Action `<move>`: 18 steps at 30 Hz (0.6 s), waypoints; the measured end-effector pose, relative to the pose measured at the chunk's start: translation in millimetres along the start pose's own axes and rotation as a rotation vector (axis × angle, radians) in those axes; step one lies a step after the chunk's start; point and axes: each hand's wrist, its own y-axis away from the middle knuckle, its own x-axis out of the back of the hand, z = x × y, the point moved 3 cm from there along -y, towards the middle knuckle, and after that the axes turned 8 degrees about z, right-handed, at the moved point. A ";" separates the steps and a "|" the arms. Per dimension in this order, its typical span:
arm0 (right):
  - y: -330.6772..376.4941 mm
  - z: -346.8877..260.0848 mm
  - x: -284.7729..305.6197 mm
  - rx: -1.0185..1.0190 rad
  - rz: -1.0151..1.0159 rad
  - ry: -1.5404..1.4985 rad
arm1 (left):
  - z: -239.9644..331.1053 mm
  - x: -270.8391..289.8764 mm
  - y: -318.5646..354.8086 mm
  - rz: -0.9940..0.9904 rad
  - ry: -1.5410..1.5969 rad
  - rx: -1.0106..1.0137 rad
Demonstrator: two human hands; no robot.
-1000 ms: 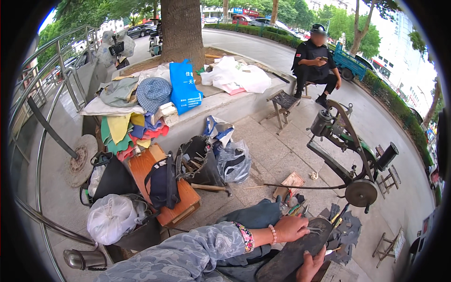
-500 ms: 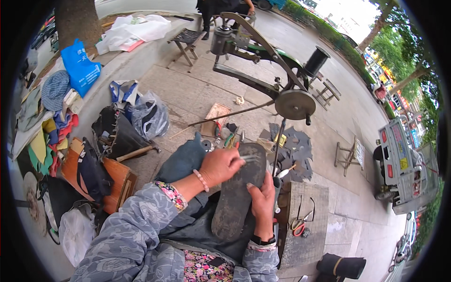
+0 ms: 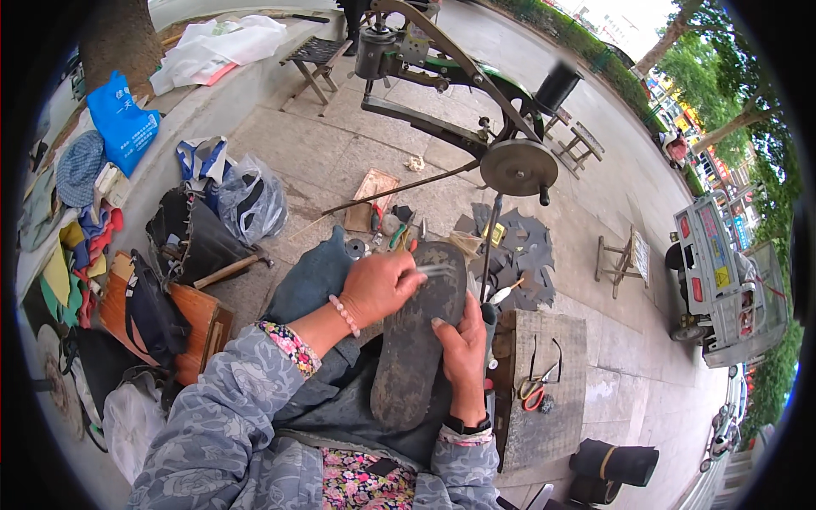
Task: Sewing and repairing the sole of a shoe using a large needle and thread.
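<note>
A worn dark shoe (image 3: 408, 365) lies sole up over my lap, its toe pointing away from me. My right hand (image 3: 464, 348) grips its right edge, thumb pressed on the sole and fingers beneath. Pinched in my left hand (image 3: 382, 286) is a small, pale, metallic-looking tool (image 3: 439, 269), blurred, its tip against the upper part of the sole. Most of that tool is hidden by my fingers, so its exact kind does not show. Dark cloth covers my lap under the shoe.
Ahead stands a hand-cranked sewing machine (image 3: 518, 167). Dark material scraps (image 3: 523, 255) and small tools lie on the ground. To the right, a board (image 3: 544, 425) bears scissors (image 3: 533, 395) and glasses. At left are a hammer (image 3: 225, 270), a wooden box (image 3: 200, 327) and bags.
The whole view has shifted, so the surroundings sit a little further left and up. My left hand still works the small tool over the upper sole, while the right keeps its grip.
</note>
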 end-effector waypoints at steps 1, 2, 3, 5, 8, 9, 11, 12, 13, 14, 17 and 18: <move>-0.3 -0.6 -1.8 -0.004 -0.005 -0.002 | -4.2 3.1 -2.8 0.018 -0.049 0.092; -0.1 -0.6 -2.8 -0.009 -0.010 -0.004 | -4.2 3.5 -2.2 -0.020 -0.064 0.101; 0.5 0.2 -2.5 -0.011 -0.007 -0.002 | -4.2 1.5 1.3 -0.023 -0.062 0.102; -0.5 -0.2 -3.3 0.013 -0.015 -0.017 | 2.3 -2.1 8.9 -0.034 0.034 -0.097; 1.0 -3.1 -4.6 0.002 -0.010 -0.013 | -5.0 0.3 1.4 -0.014 -0.016 -0.028; 0.7 -2.2 -4.4 0.001 -0.010 -0.013 | -8.6 1.6 -0.4 0.008 -0.060 0.037; 0.2 -0.2 -3.8 0.010 -0.007 0.007 | -2.7 2.3 2.9 -0.031 -0.070 0.051; 0.5 -1.5 -4.3 0.009 -0.008 0.008 | 1.4 1.0 6.7 -0.025 -0.044 -0.041; 0.9 -4.0 -5.3 0.007 -0.006 -0.002 | 4.4 0.3 9.3 -0.018 -0.018 -0.133; 0.8 -5.3 -5.9 0.006 -0.005 -0.012 | 1.7 0.7 7.2 -0.021 0.003 -0.121; 0.5 -3.8 -4.8 0.020 -0.022 -0.001 | -3.2 7.1 0.3 -0.048 -0.097 0.039; 0.2 -3.2 -4.8 0.018 -0.022 0.000 | 1.7 7.8 1.8 -0.058 -0.067 -0.028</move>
